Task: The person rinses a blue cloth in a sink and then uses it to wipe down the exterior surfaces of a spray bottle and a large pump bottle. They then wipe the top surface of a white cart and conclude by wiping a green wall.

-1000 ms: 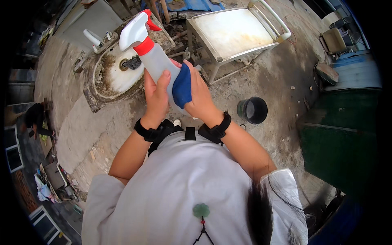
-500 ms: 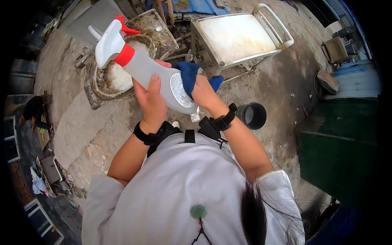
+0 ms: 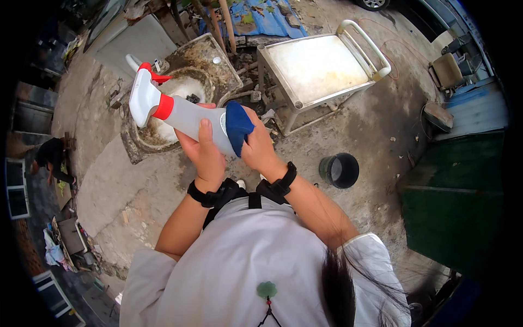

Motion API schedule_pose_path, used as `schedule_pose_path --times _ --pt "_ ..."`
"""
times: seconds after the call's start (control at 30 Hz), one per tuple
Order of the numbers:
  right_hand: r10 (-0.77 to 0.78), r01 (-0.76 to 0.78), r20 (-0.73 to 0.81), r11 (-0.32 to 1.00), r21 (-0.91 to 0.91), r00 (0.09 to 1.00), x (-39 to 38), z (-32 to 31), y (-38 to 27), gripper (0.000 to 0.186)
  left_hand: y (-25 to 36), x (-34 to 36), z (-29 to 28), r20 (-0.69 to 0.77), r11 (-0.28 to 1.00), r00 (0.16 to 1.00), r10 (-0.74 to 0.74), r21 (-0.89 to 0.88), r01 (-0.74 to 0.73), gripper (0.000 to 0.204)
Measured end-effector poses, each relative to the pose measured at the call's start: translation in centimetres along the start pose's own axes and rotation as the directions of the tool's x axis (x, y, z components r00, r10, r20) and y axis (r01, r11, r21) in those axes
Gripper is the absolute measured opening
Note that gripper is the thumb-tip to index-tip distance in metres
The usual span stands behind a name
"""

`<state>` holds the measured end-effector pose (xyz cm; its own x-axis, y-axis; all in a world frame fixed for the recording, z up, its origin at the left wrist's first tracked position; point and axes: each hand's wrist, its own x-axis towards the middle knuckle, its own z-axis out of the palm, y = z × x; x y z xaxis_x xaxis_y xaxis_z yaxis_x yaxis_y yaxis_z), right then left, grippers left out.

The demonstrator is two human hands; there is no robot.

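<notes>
A translucent spray bottle (image 3: 187, 120) with a white head and red trigger lies tilted in my hands, its top toward the upper left. My left hand (image 3: 203, 152) grips it around the body, thumb along the side. My right hand (image 3: 259, 145) holds a dark blue cloth (image 3: 238, 125) pressed over the lower end of the bottle, partly covering its label. Behind the bottle is a grimy white sink (image 3: 162, 133) in a stained slab, with a dark clump near its drain.
A white cart (image 3: 315, 68) stands ahead-right. A black bucket (image 3: 338, 170) sits on the concrete floor (image 3: 370, 125), beside green metal panels (image 3: 452, 218) on the right. A person in dark clothes (image 3: 52, 158) bends at the far left. Branches and a blue sheet (image 3: 256, 16) are beyond the sink.
The bottle has tipped further toward horizontal, its head swinging left and down. The cloth first shifted off the label and bunched outward, and now wraps over the bottle's lower end again.
</notes>
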<state>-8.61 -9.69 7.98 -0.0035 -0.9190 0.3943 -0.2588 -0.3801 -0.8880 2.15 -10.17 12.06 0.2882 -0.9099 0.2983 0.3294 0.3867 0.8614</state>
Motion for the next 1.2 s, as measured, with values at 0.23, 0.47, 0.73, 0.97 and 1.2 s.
schedule_pose_path --times 0.23,0.47,0.73,0.97,1.2 --pt "0.450 -0.541 0.345 0.806 0.241 0.824 1.3 -1.8 2.9 0.039 0.8 2.1 -1.4 0.115 0.998 0.992 -0.041 -0.049 0.047 0.053" --pt "-0.024 0.010 0.159 0.996 0.088 0.987 1.7 0.3 0.1 0.031 -1.2 -0.3 -2.8 0.315 0.973 0.927 -0.204 0.168 0.157 0.053" --pt "0.282 -0.287 0.056 0.950 0.121 0.958 -0.4 -0.8 4.6 0.031 1.5 1.9 -0.7 0.151 0.966 0.974 -0.170 -0.169 0.195 0.037" --pt "0.191 -0.165 0.086 0.955 -0.247 0.978 0.5 -1.9 -2.0 0.048 0.2 2.3 -1.1 0.076 0.958 0.973 -0.219 -0.171 0.229 0.047" --pt "-0.012 0.045 0.142 0.971 -0.235 0.990 -1.2 -2.1 -0.8 0.084 0.3 2.0 0.0 0.103 0.919 0.928 -0.358 -0.133 0.370 0.051"
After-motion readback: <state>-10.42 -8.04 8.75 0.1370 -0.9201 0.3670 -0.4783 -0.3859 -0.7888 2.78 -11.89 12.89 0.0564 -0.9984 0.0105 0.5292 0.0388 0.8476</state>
